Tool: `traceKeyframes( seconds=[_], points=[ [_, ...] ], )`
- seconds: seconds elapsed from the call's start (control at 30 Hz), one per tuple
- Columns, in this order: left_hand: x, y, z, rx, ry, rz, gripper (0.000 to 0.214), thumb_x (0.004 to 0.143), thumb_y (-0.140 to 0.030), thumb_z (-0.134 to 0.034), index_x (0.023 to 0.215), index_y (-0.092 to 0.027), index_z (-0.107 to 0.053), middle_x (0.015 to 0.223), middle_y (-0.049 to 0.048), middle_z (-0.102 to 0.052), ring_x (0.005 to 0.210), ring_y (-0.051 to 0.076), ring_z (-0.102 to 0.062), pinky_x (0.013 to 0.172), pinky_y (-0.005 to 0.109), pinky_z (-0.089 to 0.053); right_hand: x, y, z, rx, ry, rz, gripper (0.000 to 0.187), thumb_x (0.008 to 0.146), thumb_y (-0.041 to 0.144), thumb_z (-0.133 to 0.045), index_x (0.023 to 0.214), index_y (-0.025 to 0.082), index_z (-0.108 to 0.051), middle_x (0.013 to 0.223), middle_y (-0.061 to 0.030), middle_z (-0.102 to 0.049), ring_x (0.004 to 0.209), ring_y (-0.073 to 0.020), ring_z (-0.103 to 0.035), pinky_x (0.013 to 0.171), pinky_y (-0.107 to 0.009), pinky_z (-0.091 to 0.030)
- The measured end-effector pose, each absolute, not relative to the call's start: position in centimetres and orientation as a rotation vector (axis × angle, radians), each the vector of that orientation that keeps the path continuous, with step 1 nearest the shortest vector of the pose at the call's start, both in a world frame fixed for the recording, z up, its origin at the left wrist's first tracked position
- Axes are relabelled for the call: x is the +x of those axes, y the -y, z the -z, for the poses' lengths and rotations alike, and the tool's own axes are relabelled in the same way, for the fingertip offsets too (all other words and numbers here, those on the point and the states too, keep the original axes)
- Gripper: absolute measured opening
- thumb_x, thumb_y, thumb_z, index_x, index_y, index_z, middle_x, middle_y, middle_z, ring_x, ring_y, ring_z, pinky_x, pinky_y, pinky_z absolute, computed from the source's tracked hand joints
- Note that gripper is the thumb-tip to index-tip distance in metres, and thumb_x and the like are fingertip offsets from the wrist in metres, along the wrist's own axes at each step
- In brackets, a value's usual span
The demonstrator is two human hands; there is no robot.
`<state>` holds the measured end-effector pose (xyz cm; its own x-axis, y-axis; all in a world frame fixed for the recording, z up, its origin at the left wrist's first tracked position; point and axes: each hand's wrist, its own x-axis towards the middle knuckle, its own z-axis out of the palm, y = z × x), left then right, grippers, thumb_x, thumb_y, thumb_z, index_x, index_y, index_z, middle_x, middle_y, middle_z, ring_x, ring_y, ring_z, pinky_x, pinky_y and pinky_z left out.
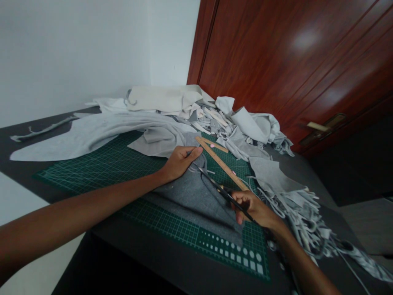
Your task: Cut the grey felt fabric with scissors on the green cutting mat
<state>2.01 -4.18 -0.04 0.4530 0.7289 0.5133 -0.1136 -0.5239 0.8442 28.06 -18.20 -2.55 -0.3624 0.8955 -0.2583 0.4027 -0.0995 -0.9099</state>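
Observation:
A dark grey piece of fabric (196,196) lies on a green cutting mat (101,164). My left hand (181,162) rests on the fabric's far edge, fingers pressed together and pinching it flat. My right hand (254,207) is closed around the handles of black scissors (215,184), whose blades point toward my left hand along the fabric's right edge. A wooden ruler (221,162) lies on the mat just beyond the scissors.
Light grey cloth (92,131) is spread at the back left, and a heap of pale scraps (242,127) sits at the back. Cut strips (301,213) pile up to the right. A red-brown wooden door (291,61) with a handle (322,125) stands behind.

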Motion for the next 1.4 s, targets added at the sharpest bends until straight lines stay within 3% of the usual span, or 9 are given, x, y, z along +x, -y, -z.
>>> traceKeyframes(
  seconds=[0.23,0.67,1.0,1.17,1.4],
  points=[
    [2.2,3.9,0.2,1.81,-0.516,-1.22,0.058,0.092,-0.057,-0.053,0.051,-0.019,-0.037,0.052,-0.0038,-0.044,0.052,0.009,-0.043,0.048,0.02,-0.034,28.0,18.2,2.4,-1.444,1.72,-1.464,0.052,0.067,0.062,-0.081,0.072,0.019,-0.053,0.054,0.0028,-0.061,0.048,-0.0112,-0.051,0.047,-0.022,-0.026],
    [2.1,3.8,0.2,1.837,-0.51,-1.237,0.054,0.094,-0.052,-0.053,0.054,-0.017,-0.044,0.054,-0.0043,-0.042,0.051,0.008,-0.038,0.048,0.02,-0.032,27.7,18.3,2.0,-1.437,1.678,-1.482,0.044,0.071,0.048,-0.082,0.069,0.019,-0.05,0.057,0.0049,-0.057,0.05,-0.0103,-0.053,0.048,-0.021,-0.026],
    [2.1,3.7,0.2,1.821,-0.505,-1.222,0.056,0.093,-0.054,-0.054,0.052,-0.018,-0.039,0.054,-0.0041,-0.042,0.051,0.008,-0.038,0.049,0.02,-0.034,27.6,18.4,1.9,-1.435,1.656,-1.503,0.049,0.069,0.058,-0.081,0.071,0.019,-0.051,0.056,0.0047,-0.056,0.051,-0.0114,-0.054,0.049,-0.022,-0.026],
    [2.0,3.9,0.1,1.796,-0.498,-1.179,0.051,0.095,-0.047,-0.053,0.055,-0.017,-0.042,0.056,-0.0048,-0.042,0.053,0.007,-0.035,0.051,0.019,-0.033,27.4,18.3,1.7,-1.44,1.668,-1.456,0.052,0.068,0.061,-0.081,0.067,0.019,-0.05,0.056,0.0052,-0.054,0.05,-0.0103,-0.051,0.048,-0.022,-0.025],
    [2.1,3.8,0.1,1.809,-0.483,-1.199,0.053,0.094,-0.049,-0.053,0.054,-0.017,-0.041,0.054,-0.005,-0.04,0.052,0.007,-0.034,0.049,0.019,-0.032,27.3,18.3,1.6,-1.447,1.672,-1.46,0.054,0.075,0.069,-0.07,0.068,0.019,-0.05,0.056,0.0028,-0.056,0.05,-0.0111,-0.052,0.047,-0.022,-0.025]
  ],
)
